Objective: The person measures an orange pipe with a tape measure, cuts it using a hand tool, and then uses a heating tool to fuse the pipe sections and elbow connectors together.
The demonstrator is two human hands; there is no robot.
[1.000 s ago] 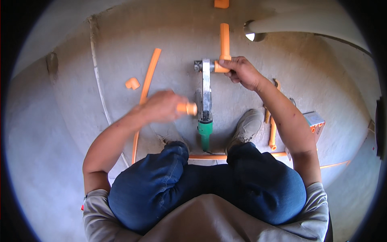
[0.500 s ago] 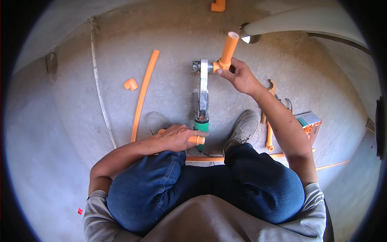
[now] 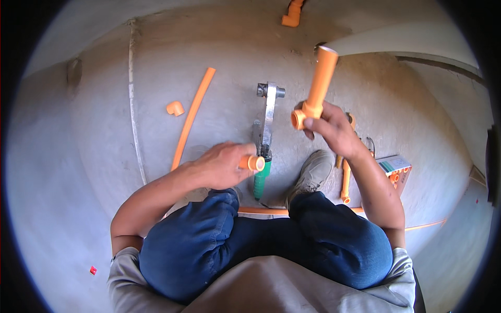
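Note:
My right hand [image 3: 335,129] is closed around an orange tee fitting [image 3: 312,110] with a short orange pipe [image 3: 322,75] rising from it. The tee's open side mouth faces left, apart from the pipe welding iron [image 3: 269,117]. That iron stands between my feet, its metal heating plate and dark sockets at the far end and its green handle [image 3: 262,180] near me. My left hand [image 3: 224,163] grips another orange pipe piece [image 3: 255,163], its ringed open end showing just above the handle. The rest of that piece is hidden by my fingers.
On the concrete floor at left lie a long orange pipe [image 3: 193,117] and an elbow fitting [image 3: 175,108]. A box of orange fittings [image 3: 395,172] and an orange pipe piece [image 3: 346,182] are at right. Another elbow [image 3: 290,20] is at the far wall.
My right hand has drawn the tee rightward off the iron's socket and toward me. My left hand has risen slightly, turning its pipe piece's end more toward view.

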